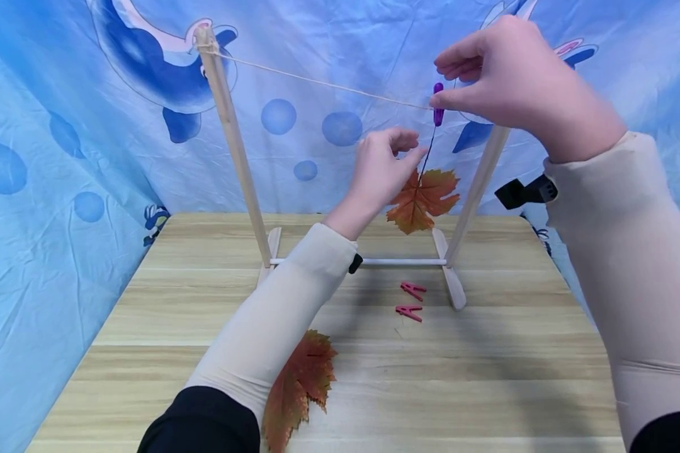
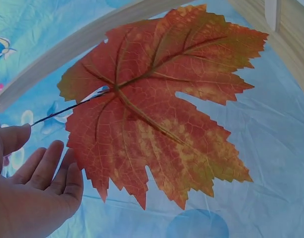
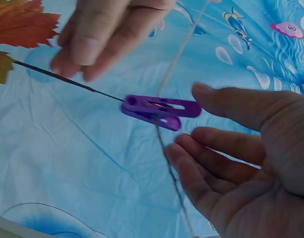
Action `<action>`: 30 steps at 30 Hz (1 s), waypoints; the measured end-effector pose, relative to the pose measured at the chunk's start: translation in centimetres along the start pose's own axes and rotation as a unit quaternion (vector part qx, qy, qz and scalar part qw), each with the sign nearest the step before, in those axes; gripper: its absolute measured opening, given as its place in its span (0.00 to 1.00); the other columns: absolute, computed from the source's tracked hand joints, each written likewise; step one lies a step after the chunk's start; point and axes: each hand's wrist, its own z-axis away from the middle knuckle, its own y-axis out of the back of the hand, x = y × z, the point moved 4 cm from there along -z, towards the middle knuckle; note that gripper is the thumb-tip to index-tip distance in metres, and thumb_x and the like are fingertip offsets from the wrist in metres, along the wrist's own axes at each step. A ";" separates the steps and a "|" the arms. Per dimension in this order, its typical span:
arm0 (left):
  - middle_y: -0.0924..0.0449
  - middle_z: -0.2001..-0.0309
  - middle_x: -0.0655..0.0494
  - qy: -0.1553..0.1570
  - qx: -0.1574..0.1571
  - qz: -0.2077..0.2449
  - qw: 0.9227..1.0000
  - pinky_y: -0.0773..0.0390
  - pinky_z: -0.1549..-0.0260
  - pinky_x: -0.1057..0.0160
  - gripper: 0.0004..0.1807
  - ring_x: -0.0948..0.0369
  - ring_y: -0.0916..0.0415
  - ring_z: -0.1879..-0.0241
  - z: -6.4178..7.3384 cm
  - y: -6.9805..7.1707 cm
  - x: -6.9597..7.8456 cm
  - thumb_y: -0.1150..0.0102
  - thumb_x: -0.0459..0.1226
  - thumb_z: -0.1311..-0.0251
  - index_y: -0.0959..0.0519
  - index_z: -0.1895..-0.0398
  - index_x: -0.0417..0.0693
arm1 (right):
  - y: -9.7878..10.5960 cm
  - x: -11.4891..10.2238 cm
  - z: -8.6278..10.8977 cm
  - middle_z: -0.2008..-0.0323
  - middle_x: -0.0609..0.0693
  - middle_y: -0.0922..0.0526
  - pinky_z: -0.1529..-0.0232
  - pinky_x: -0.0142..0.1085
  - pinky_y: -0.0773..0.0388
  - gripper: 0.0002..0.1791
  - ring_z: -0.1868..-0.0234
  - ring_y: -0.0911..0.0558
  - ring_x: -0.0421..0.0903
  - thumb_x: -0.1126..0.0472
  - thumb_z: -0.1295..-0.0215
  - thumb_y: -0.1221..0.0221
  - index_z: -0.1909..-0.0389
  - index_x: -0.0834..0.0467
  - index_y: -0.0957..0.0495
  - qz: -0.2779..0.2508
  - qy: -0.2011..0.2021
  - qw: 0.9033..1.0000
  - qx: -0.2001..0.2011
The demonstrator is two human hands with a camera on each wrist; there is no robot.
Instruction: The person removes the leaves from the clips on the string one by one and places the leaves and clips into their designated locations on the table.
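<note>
An orange maple leaf [image 1: 425, 200] hangs by its thin dark stem [image 3: 68, 79] from a purple clothespin [image 3: 162, 105], which is clipped on the string [image 1: 317, 82]. Beside the clothespin is my right hand [image 1: 524, 88]; the thumb tip comes right up to one handle, and the other fingers stand apart from it in the right wrist view. Lower down, my left hand [image 1: 379, 167] is next to the stem with its fingers loosely bent and parted. The left thumb tip overlaps the stem in the left wrist view.
A wooden frame with a left post [image 1: 235, 138] and a right post [image 1: 478, 189] carries the string. Two pink clothespins [image 1: 410, 313] lie on the wooden table [image 1: 521, 377]. Another maple leaf [image 1: 306, 377] is partly covered by my left sleeve. Behind hangs a blue patterned cloth [image 1: 340, 38].
</note>
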 end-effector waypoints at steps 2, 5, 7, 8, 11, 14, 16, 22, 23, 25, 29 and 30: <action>0.13 0.55 0.54 0.002 -0.005 -0.001 1.000 0.26 0.51 0.71 0.13 0.66 0.19 0.55 -0.2 -0.1 -0.1 0.32 0.37 0.33 0.14 0.49 0.40 | 0.2 -0.2 -0.4 0.42 0.61 0.19 0.42 0.53 0.25 0.29 0.43 0.20 0.56 0.50 0.30 0.35 0.34 0.62 0.23 0.013 0.010 1.000 -0.024; 0.13 0.55 0.55 0.013 -0.020 -0.005 1.000 0.26 0.51 0.72 0.13 0.66 0.20 0.54 -0.2 -0.5 -0.4 0.33 0.38 0.33 0.13 0.49 0.41 | 0.1 -0.2 -1.0 0.47 0.63 0.18 0.45 0.54 0.23 0.28 0.49 0.19 0.56 0.51 0.30 0.35 0.37 0.65 0.22 0.024 0.019 0.998 -0.062; 0.13 0.56 0.56 0.016 -0.029 -0.012 0.999 0.25 0.52 0.72 0.13 0.66 0.20 0.54 -0.3 -0.8 -0.5 0.33 0.38 0.32 0.13 0.49 0.42 | 0.2 0.0 -1.3 0.50 0.63 0.17 0.48 0.52 0.21 0.26 0.53 0.18 0.55 0.52 0.30 0.34 0.40 0.66 0.20 0.030 0.022 0.996 -0.081; 0.13 0.57 0.57 0.015 -0.033 -0.017 0.999 0.25 0.54 0.72 0.13 0.66 0.20 0.55 -0.3 -0.9 -0.6 0.34 0.39 0.32 0.12 0.50 0.42 | 0.2 0.1 -1.4 0.51 0.63 0.16 0.49 0.48 0.19 0.26 0.54 0.18 0.54 0.52 0.30 0.34 0.40 0.66 0.20 0.031 0.021 0.995 -0.089; 0.12 0.61 0.58 0.005 -0.035 -0.032 0.999 0.24 0.60 0.72 0.11 0.65 0.20 0.60 -0.3 -1.0 -0.6 0.34 0.38 0.32 0.11 0.53 0.42 | 0.2 0.4 -1.8 0.52 0.62 0.16 0.51 0.44 0.19 0.25 0.55 0.18 0.52 0.51 0.31 0.34 0.42 0.65 0.18 0.032 0.016 0.994 -0.107; 0.12 0.64 0.58 0.001 -0.033 -0.041 0.999 0.25 0.64 0.70 0.09 0.65 0.21 0.65 -0.2 -0.9 -0.7 0.35 0.37 0.31 0.10 0.55 0.43 | 0.2 0.4 -2.0 0.53 0.61 0.15 0.53 0.39 0.19 0.22 0.56 0.18 0.52 0.51 0.30 0.35 0.44 0.63 0.17 0.032 0.017 0.993 -0.113; 0.12 0.65 0.58 0.000 -0.032 -0.048 0.998 0.25 0.65 0.70 0.09 0.64 0.22 0.67 -0.2 -0.8 -0.7 0.35 0.37 0.31 0.10 0.56 0.43 | 0.1 0.4 -2.1 0.53 0.61 0.15 0.55 0.36 0.20 0.20 0.57 0.18 0.52 0.51 0.30 0.35 0.46 0.62 0.15 0.030 0.020 0.993 -0.114; 0.12 0.66 0.57 0.002 -0.033 -0.055 0.998 0.25 0.65 0.70 0.09 0.64 0.21 0.68 -0.1 -0.6 -0.8 0.36 0.36 0.30 0.10 0.56 0.43 | 0.4 0.8 -2.0 0.55 0.57 0.13 0.62 0.29 0.24 0.20 0.58 0.21 0.51 0.46 0.31 0.36 0.50 0.58 0.13 0.030 0.011 0.993 -0.110; 0.12 0.65 0.56 0.002 -0.032 -0.055 0.998 0.25 0.65 0.70 0.09 0.64 0.21 0.68 -0.1 -0.5 -0.8 0.36 0.36 0.30 0.10 0.56 0.43 | 0.4 0.8 -1.9 0.55 0.57 0.13 0.62 0.31 0.24 0.21 0.57 0.22 0.51 0.45 0.31 0.35 0.50 0.57 0.13 0.025 0.007 0.994 -0.110; 0.12 0.65 0.56 0.001 -0.032 -0.057 0.998 0.24 0.65 0.70 0.09 0.65 0.21 0.68 -0.1 -0.4 -0.9 0.37 0.36 0.30 0.10 0.56 0.43 | 0.4 0.8 -1.8 0.56 0.55 0.13 0.62 0.31 0.23 0.20 0.57 0.22 0.49 0.44 0.32 0.35 0.51 0.55 0.12 0.016 0.002 0.994 -0.105; 0.13 0.66 0.57 -0.005 -0.033 -0.066 0.997 0.25 0.63 0.70 0.08 0.65 0.22 0.67 0.0 -0.1 -1.1 0.37 0.36 0.30 0.10 0.58 0.44 | 0.2 0.8 -1.7 0.57 0.55 0.13 0.63 0.29 0.23 0.20 0.58 0.23 0.49 0.45 0.32 0.35 0.52 0.56 0.11 0.000 0.004 0.996 -0.091; 0.13 0.66 0.57 -0.006 -0.035 -0.066 0.997 0.25 0.63 0.70 0.08 0.65 0.21 0.67 0.0 -0.1 -1.2 0.37 0.36 0.30 0.10 0.58 0.44 | 0.2 0.9 -1.7 0.58 0.54 0.13 0.64 0.28 0.23 0.19 0.59 0.23 0.48 0.46 0.31 0.36 0.52 0.56 0.11 0.002 0.006 0.996 -0.085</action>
